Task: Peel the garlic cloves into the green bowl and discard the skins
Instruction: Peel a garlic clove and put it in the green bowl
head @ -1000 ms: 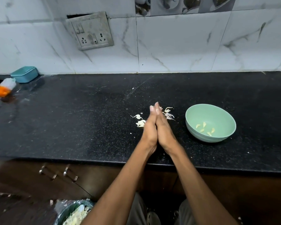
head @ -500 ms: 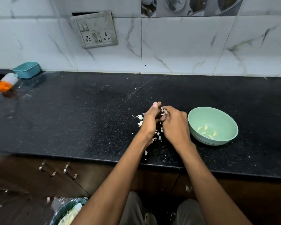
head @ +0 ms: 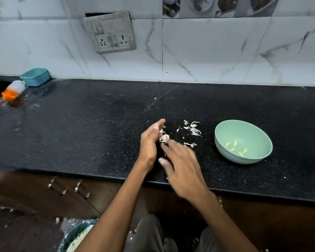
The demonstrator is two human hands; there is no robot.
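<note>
Left hand (head: 149,142) open, cupped against garlic skins (head: 164,138), right hand (head: 182,168) spread, fingers touching them

Home kitchen: black countertop (head: 98,128), tiled wall (head: 207,51)

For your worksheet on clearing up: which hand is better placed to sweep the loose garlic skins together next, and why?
The right hand, probably. It lies open and flat nearest the scattered skins, while the left hand stands edge-on like a wall to gather against.
</note>
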